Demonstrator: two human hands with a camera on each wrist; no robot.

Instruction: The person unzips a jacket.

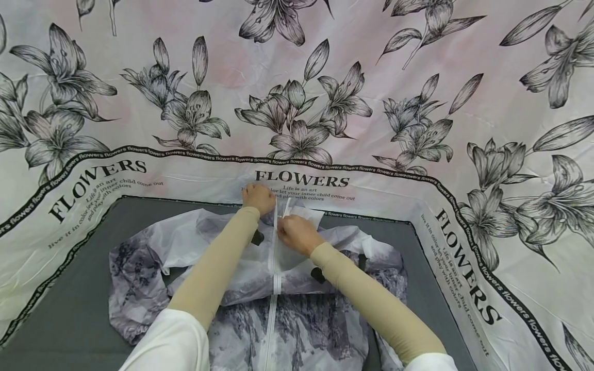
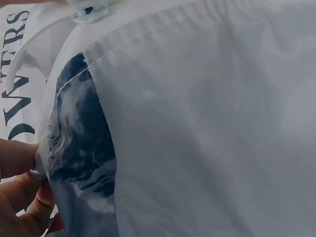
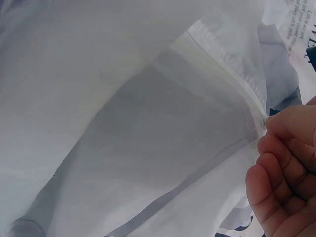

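Note:
A thin white and grey-purple patterned jacket (image 1: 246, 283) lies spread out front up, its white zipper (image 1: 271, 319) running down the middle. My left hand (image 1: 259, 198) pinches the edge of the collar at the top; in the left wrist view its thumb and fingers (image 2: 19, 160) grip the fabric border. Just below and to the right, my right hand (image 1: 299, 234) pinches the zipper pull between thumb and curled fingers, as the right wrist view shows the thumb (image 3: 291, 121) at the fabric's edge. A white zipper slider (image 2: 91, 14) shows near the top of the left wrist view. Above the right hand the two zipper edges stand apart.
The jacket lies on a dark grey surface (image 1: 79, 304) bordered by a white cloth (image 1: 209, 172) printed with flowers and lettering. Behind, the floral cloth rises or spreads away. Sleeves (image 1: 136, 283) lie out to both sides; two dark tabs (image 1: 257, 237) show on the chest.

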